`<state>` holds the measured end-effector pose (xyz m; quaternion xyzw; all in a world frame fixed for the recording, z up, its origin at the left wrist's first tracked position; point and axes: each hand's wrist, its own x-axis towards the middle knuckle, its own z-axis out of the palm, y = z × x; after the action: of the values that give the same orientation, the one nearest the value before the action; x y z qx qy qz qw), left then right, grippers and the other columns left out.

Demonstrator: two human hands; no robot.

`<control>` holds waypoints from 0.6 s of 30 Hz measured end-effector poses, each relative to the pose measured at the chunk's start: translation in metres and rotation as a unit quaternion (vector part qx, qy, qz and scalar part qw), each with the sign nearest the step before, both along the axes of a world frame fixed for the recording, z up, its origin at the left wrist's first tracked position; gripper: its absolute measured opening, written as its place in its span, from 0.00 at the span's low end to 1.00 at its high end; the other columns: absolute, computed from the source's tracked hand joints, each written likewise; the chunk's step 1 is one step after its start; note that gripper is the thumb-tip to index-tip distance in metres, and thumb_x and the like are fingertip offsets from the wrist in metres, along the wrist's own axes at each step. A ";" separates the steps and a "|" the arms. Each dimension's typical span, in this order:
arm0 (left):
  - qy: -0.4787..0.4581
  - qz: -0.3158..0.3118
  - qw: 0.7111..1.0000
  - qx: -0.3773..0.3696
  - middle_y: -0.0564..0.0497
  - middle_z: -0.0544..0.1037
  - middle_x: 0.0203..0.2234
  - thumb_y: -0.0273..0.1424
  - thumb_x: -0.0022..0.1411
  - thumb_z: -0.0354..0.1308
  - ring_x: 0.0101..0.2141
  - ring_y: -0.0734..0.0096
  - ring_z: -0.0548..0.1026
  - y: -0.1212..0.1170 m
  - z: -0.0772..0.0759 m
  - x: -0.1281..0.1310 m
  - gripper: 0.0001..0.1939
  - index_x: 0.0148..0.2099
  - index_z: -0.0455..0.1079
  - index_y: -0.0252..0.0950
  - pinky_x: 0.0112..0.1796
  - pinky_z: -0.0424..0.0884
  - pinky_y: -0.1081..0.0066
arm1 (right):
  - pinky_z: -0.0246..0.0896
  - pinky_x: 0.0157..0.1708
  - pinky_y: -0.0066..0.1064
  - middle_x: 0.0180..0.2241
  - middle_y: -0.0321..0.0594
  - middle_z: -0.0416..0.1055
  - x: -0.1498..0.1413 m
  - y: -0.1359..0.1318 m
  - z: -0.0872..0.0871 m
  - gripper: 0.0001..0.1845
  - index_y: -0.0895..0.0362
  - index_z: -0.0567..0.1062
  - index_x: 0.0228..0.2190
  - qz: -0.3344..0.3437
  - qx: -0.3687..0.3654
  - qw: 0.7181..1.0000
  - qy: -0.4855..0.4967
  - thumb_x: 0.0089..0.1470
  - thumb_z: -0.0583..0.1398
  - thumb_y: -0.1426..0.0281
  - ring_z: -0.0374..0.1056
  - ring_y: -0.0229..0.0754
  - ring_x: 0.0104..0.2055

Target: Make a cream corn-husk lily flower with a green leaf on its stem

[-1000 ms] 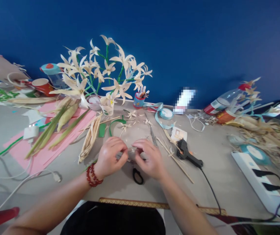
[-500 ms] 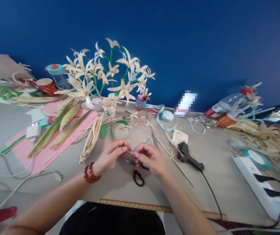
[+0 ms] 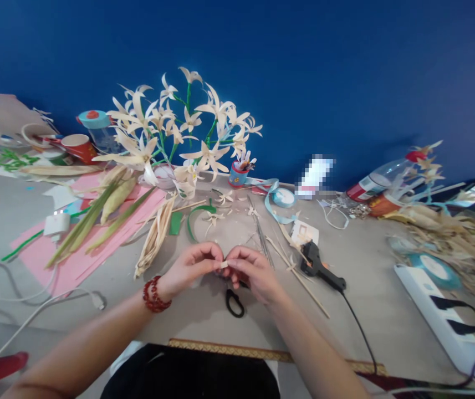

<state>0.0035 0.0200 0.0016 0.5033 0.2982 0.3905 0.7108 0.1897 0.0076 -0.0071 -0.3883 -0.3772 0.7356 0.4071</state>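
A small, pale, thin strip of what looks like dried husk (image 3: 224, 265) is held in the air between the two hands, just above the counter (image 3: 204, 324). Only a short piece shows, its long axis seeming to run from side to side, bridging the fingertips; neither hand is clearly nearer. The left hand (image 3: 194, 267) has its grip pinched together on one end, thumb against forefinger, while the right hand (image 3: 254, 272) appears clamped on the other, its curled fingers hiding much of the strip. Below them, partly covered by the right hand, lies a pair of scissors with black loop handles (image 3: 234, 304). Beyond the hands, a small blue pot with red bands (image 3: 238, 177) holds thin pale sticks upright. To its left, a white paper cup with a green print (image 3: 184, 190) stands beneath pale husk-like flowers on green stems (image 3: 210, 157); where every stem ends is hidden. Farther left, a red paper cup (image 3: 79, 149) tilts its mouth toward the camera, its contents unclear.
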 end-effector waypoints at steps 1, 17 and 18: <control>-0.013 0.001 1.000 -0.015 0.51 0.73 0.26 0.32 0.58 0.64 0.29 0.71 0.70 0.000 -0.001 0.000 0.08 0.31 0.71 0.33 0.35 0.65 0.71 | 0.61 0.17 0.20 0.22 0.37 0.76 0.000 0.000 0.000 0.09 0.58 0.75 0.26 -0.004 -0.004 1.000 0.008 0.48 0.68 0.66 0.64 0.30 0.18; -0.027 0.032 0.999 -0.024 0.50 0.73 0.28 0.33 0.58 0.65 0.30 0.70 0.69 -0.003 -0.007 0.001 0.08 0.34 0.72 0.34 0.35 0.66 0.70 | 0.56 0.13 0.19 0.19 0.34 0.73 0.000 0.003 0.001 0.09 0.58 0.74 0.24 -0.034 -0.032 0.997 0.060 0.45 0.68 0.66 0.60 0.30 0.15; -0.031 0.035 0.999 -0.025 0.50 0.73 0.27 0.33 0.58 0.65 0.30 0.71 0.69 -0.002 -0.008 0.001 0.08 0.34 0.71 0.34 0.35 0.65 0.70 | 0.56 0.13 0.19 0.19 0.34 0.73 0.000 0.003 0.002 0.10 0.58 0.74 0.23 -0.037 -0.033 0.997 0.065 0.45 0.68 0.66 0.59 0.29 0.15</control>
<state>0.0043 0.0176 -0.0061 0.4621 0.3027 0.4228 0.7184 0.1896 0.0110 -0.0055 -0.3672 -0.3107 0.7556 0.4446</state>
